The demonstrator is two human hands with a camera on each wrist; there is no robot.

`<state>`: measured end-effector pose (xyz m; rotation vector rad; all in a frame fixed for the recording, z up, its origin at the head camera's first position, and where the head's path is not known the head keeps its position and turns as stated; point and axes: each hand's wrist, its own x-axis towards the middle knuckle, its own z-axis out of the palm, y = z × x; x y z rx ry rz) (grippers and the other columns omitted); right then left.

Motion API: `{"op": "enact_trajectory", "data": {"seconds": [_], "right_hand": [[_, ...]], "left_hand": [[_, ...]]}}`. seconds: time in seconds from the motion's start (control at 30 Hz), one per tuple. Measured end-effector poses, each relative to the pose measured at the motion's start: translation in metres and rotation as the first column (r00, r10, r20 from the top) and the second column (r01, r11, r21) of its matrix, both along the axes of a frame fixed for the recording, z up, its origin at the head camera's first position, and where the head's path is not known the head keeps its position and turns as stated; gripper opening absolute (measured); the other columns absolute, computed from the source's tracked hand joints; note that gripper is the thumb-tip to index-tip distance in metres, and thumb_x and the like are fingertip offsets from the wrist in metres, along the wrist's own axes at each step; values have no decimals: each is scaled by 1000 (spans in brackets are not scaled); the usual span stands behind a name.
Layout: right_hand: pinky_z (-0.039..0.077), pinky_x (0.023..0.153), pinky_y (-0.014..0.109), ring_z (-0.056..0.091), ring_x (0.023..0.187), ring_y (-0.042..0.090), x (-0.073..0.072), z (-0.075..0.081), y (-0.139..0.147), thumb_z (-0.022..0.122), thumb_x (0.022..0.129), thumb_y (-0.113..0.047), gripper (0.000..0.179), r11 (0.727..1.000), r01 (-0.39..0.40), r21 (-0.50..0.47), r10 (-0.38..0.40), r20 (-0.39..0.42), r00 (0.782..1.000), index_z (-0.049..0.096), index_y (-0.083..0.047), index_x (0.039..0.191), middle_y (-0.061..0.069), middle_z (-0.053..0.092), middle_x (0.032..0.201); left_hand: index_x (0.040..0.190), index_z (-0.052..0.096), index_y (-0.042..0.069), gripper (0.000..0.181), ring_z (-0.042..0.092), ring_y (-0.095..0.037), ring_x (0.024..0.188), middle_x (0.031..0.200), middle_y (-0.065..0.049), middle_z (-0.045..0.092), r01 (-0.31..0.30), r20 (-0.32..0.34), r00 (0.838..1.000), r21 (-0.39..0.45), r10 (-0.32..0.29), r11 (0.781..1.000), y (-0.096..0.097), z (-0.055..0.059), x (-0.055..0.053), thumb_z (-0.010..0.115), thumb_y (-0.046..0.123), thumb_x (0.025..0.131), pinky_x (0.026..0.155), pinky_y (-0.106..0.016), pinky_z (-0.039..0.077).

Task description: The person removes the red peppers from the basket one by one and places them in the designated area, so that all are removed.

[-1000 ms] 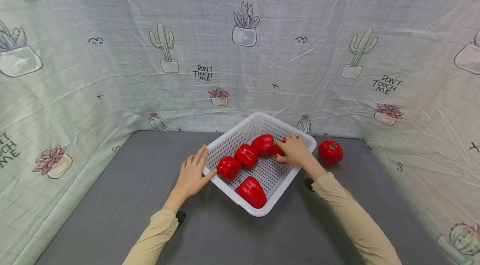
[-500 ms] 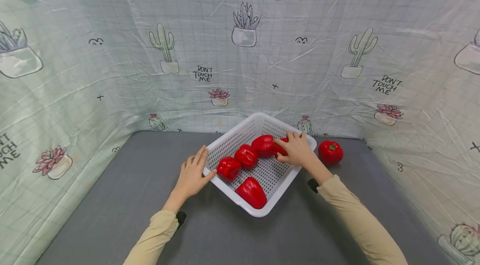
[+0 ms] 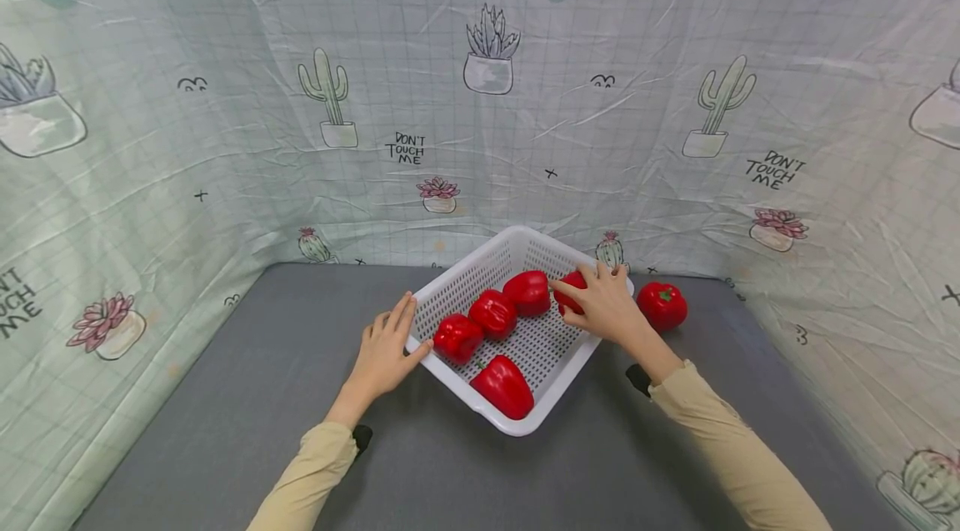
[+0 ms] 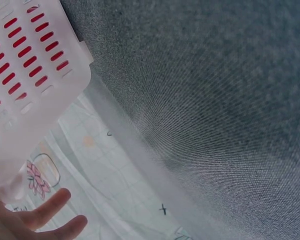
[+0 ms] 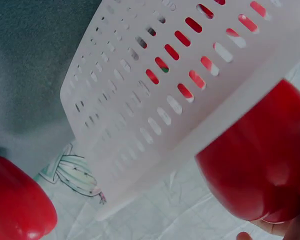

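A white perforated plastic basket [image 3: 547,416] stands turned on the grey table, with several red bell peppers in it, one of them a bell pepper [image 3: 504,387] at its near corner. My left hand [image 3: 381,358] rests against the basket's left corner, fingers fairly straight; in the left wrist view two fingers [image 4: 50,207] extend past the basket. My right hand [image 3: 606,303] grips another red bell pepper [image 3: 572,288] over the basket's right part. In the right wrist view this held pepper [image 5: 260,160] shows at the basket's rim, and the hand is mostly cut off.
One more red bell pepper [image 3: 662,306] sits on the table [image 3: 225,398] just right of the basket. A light curtain [image 3: 480,139] printed with cacti surrounds the table at the back and sides, close behind the basket.
My right hand has shifted a little to the right and up with the gripped bell pepper, away from the neighbouring pepper. The left hand and the basket have stayed put.
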<state>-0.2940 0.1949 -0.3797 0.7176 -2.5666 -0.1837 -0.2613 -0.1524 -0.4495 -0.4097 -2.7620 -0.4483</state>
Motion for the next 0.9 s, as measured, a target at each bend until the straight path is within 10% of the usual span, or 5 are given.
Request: {"op": "enact_trajectory", "data": {"seconds": [0.9], "right_hand": [[36,75,58,52,87,37,33,3,20,79,58,-41,56,983,41,-178,-57,-85,995,55,-23,106,21,52,103]], "left_hand": [[141,26,7,71,40,-39,115,147,-10,23,-2,0,1000,1,2,1000,0,1,1,50,43,84,89,-59,33]]}}
